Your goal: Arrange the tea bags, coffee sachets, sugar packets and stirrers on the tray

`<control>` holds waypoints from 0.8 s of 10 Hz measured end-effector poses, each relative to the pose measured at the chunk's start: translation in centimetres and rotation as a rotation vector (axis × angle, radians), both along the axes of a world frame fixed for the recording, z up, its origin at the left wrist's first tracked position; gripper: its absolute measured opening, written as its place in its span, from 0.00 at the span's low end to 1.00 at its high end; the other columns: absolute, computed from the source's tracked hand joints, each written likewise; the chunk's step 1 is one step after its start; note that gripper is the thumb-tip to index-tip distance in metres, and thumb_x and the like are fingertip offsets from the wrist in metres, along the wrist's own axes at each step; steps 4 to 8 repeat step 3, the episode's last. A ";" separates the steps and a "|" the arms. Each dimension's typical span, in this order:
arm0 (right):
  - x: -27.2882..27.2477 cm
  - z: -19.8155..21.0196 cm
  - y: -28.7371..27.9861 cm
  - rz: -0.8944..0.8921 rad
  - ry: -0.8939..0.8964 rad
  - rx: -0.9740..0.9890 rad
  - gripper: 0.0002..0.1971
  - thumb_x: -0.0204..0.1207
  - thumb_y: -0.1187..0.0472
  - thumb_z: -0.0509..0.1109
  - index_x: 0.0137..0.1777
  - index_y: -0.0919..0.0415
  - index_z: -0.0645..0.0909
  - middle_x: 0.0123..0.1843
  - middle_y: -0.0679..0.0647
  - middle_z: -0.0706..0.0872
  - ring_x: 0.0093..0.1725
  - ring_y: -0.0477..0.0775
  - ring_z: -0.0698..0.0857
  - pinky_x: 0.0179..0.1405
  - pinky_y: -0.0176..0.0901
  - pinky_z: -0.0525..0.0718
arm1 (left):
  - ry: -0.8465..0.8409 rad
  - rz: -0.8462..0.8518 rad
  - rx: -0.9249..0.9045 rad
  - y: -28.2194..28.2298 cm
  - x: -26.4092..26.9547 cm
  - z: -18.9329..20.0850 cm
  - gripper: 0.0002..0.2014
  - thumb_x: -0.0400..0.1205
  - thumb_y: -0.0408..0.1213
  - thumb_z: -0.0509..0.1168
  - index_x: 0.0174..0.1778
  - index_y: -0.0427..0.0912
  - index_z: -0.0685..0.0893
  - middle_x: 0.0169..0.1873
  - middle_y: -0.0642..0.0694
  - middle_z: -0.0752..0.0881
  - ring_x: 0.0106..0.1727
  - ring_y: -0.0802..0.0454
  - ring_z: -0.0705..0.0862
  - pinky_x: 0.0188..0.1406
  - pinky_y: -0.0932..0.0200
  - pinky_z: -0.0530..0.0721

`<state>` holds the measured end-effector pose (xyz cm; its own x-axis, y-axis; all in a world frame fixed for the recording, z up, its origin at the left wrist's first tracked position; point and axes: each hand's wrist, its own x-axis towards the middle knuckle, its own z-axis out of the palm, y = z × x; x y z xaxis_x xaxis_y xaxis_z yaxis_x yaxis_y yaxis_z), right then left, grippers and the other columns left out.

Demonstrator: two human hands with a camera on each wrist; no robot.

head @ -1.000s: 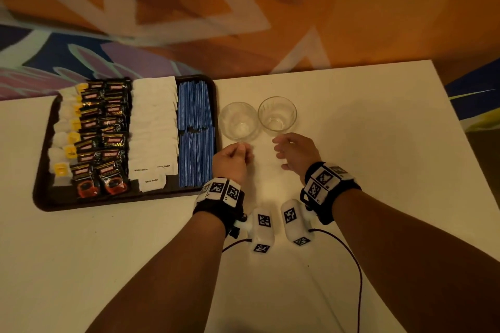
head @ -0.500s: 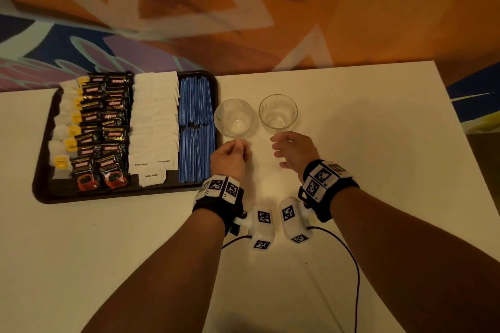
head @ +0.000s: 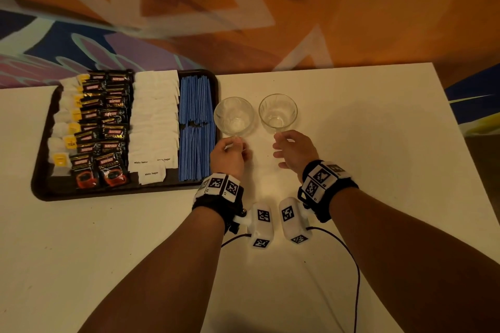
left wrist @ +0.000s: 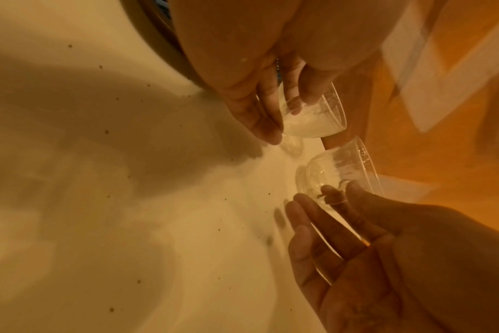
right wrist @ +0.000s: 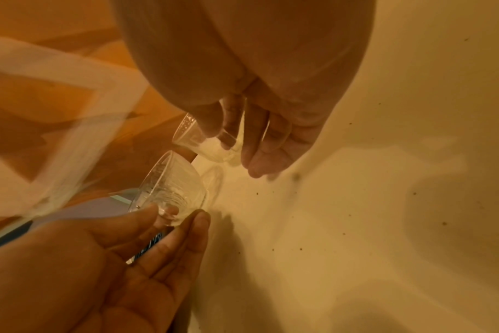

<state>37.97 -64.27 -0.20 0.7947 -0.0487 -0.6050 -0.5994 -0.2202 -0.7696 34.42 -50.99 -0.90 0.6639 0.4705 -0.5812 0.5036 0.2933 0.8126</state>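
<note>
A dark tray (head: 108, 193) at the left of the white table holds tea bags (head: 61, 140), black coffee sachets (head: 108, 132), white sugar packets (head: 155, 121) and blue stirrers (head: 196, 127) in neat columns. Two clear glasses stand just right of it. My left hand (head: 235, 143) pinches the low part of the left glass (head: 234, 116) between thumb and fingers, as the left wrist view shows on that glass (left wrist: 314, 121). My right hand (head: 281, 140) holds the right glass (head: 278, 112) the same way, thumb in front and a finger behind the glass (right wrist: 211, 148).
The table (head: 365, 143) stretches bare to the right of the glasses and towards me. Its far edge runs just behind the tray, with patterned orange and blue floor beyond. A black cable (head: 354, 265) trails from my right wrist across the near table.
Both hands have crept forward from just short of the glasses to their bases and taken hold. The glasses and the tray items stay about where they were.
</note>
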 end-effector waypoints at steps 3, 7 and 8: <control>-2.0 0.7 -0.5 0.000 0.081 -0.070 0.15 0.77 0.52 0.72 0.60 0.55 0.76 0.49 0.56 0.88 0.45 0.52 0.85 0.38 0.44 0.85 | -0.028 0.001 -0.111 1.6 -2.4 1.0 0.02 0.84 0.28 0.63 0.47 0.39 0.77 0.40 0.38 0.85 0.39 0.41 0.83 0.52 0.41 0.86; -2.0 0.7 -0.5 0.000 0.081 -0.070 0.15 0.77 0.52 0.72 0.60 0.55 0.76 0.49 0.56 0.88 0.45 0.52 0.85 0.38 0.44 0.85 | -0.028 0.001 -0.111 1.6 -2.4 1.0 0.02 0.84 0.28 0.63 0.47 0.39 0.77 0.40 0.38 0.85 0.39 0.41 0.83 0.52 0.41 0.86; -2.0 0.7 -0.5 0.000 0.081 -0.070 0.15 0.77 0.52 0.72 0.60 0.55 0.76 0.49 0.56 0.88 0.45 0.52 0.85 0.38 0.44 0.85 | -0.028 0.001 -0.111 1.6 -2.4 1.0 0.02 0.84 0.28 0.63 0.47 0.39 0.77 0.40 0.38 0.85 0.39 0.41 0.83 0.52 0.41 0.86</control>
